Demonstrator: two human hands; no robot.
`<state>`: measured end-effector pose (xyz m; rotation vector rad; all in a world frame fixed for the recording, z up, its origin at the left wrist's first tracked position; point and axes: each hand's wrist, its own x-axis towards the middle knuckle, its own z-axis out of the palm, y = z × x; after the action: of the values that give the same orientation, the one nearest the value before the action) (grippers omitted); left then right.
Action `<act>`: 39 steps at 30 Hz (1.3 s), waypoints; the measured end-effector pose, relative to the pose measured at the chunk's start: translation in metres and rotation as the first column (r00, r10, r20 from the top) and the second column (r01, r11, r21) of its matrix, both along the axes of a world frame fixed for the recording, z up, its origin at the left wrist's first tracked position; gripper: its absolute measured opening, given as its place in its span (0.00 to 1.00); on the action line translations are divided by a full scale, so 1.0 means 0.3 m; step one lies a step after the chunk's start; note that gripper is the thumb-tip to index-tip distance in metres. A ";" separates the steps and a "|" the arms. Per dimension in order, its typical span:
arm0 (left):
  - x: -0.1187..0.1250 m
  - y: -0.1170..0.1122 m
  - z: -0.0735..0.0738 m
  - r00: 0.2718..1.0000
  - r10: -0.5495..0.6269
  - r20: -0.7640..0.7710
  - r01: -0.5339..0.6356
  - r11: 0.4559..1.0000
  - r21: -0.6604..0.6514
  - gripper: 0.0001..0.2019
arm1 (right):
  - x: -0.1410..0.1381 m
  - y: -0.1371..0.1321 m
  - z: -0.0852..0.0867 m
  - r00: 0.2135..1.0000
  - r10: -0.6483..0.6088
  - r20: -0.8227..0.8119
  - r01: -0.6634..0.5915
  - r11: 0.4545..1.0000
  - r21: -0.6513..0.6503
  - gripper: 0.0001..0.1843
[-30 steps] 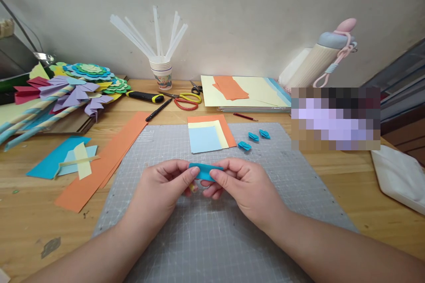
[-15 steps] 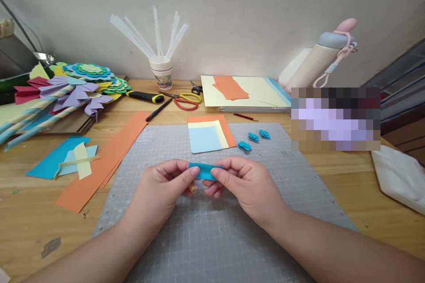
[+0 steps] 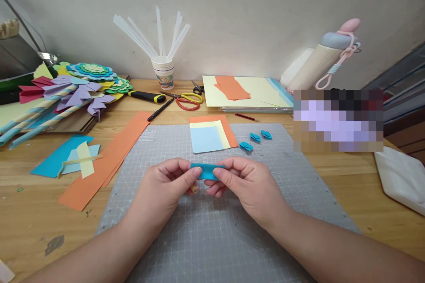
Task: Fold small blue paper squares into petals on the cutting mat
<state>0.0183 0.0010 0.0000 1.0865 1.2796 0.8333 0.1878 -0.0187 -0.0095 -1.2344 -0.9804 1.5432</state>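
A gray gridded cutting mat (image 3: 199, 243) lies on the wooden table (image 3: 26, 212) in front of me. My forearms enter from the lower corners of the view and extend over the mat. My left hand (image 3: 166, 181) and right hand (image 3: 254, 181) face each other near its middle.

The workpiece, a blue paper strip (image 3: 207, 172), is located between the hands, with its long side running left to right. Left grip: engaged, thumb on the near face, pinching the left end. Right grip: engaged in the same arrangement, pinching the right end. The thumbs are apart, leaving blue surface exposed between them. A small yellow item (image 3: 194, 189) shows at my lower left fingers; I cannot identify it.

To the left, long orange strips (image 3: 99, 172) lie diagonally; a blue sheet (image 3: 59, 157) lies beyond their near portion. To the right, a white tray (image 3: 398, 177) rests outside the mat.

Past my hands, the square sheets (image 3: 206, 139) lie stacked: light blue uppermost, then yellow, then orange. Three folded blue pieces (image 3: 246, 146) are set out to their right.

Beyond the mat are a dark red pencil (image 3: 245, 116), scissors (image 3: 187, 101) with red and yellow handles, and a black-and-yellow utility knife (image 3: 147, 96). Farther back, a paper cup (image 3: 164, 75) holds white strips (image 3: 160, 31).
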 end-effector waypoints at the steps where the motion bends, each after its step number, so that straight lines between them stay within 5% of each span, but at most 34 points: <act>1: -0.001 0.000 -0.001 1.000 -0.005 -0.007 0.005 1.000 0.002 0.12 | 0.000 0.000 0.001 1.000 0.002 0.002 -0.002 1.000 0.001 0.14; 17: 0.004 0.002 0.005 0.998 -0.029 -0.061 0.032 0.998 0.048 0.11 | -0.001 -0.003 0.001 1.000 0.018 0.023 -0.018 1.000 0.009 0.14; 26: 0.005 -0.024 -0.004 0.898 -0.381 -0.222 0.413 0.902 0.123 0.04 | 0.002 -0.005 0.005 0.982 0.090 0.163 -0.107 0.989 0.099 0.07; 39: -0.003 -0.010 0.004 0.976 -0.215 -0.033 0.218 0.966 0.141 0.08 | -0.001 -0.010 -0.006 0.972 0.182 0.149 -0.197 0.977 0.087 0.09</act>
<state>0.0175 -0.0020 0.0013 1.3265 1.1036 0.7599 0.1876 -0.0218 -0.0114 -1.2191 -1.2849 1.5468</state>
